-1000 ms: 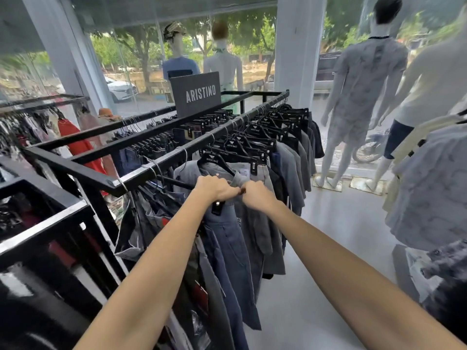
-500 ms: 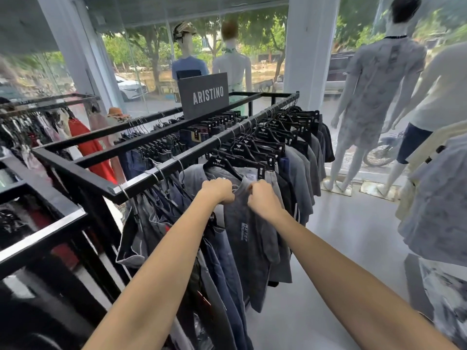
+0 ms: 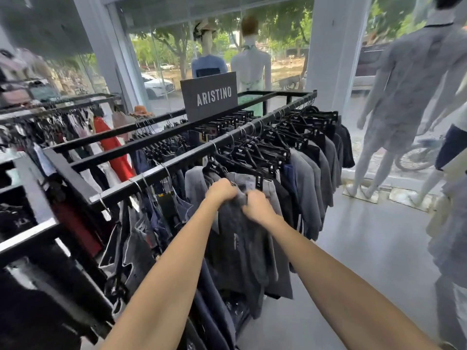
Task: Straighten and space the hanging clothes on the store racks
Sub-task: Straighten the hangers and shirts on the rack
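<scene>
A black metal rack rail (image 3: 194, 154) runs from near left to far right, hung with grey and dark garments on black hangers (image 3: 255, 152). A dark grey garment (image 3: 242, 243) hangs in front of me from one of these hangers. My left hand (image 3: 220, 190) grips its top edge on the left. Close beside it, my right hand (image 3: 257, 207) grips the same top edge on the right. Behind it hang a light grey garment (image 3: 271, 190) and a row of grey shirts (image 3: 310, 178).
A dark sign reading ARISTINO (image 3: 209, 96) stands on the rack. A second rack (image 3: 58, 107) with a red garment (image 3: 113, 150) is at the left. Mannequins (image 3: 404, 97) stand by the window at the right. More clothes (image 3: 452, 223) hang at the right edge above grey floor (image 3: 366, 248).
Both hands have stayed on the top of the dark grey garment, which now hangs flatter and more spread. The view has shifted slightly nearer the rack.
</scene>
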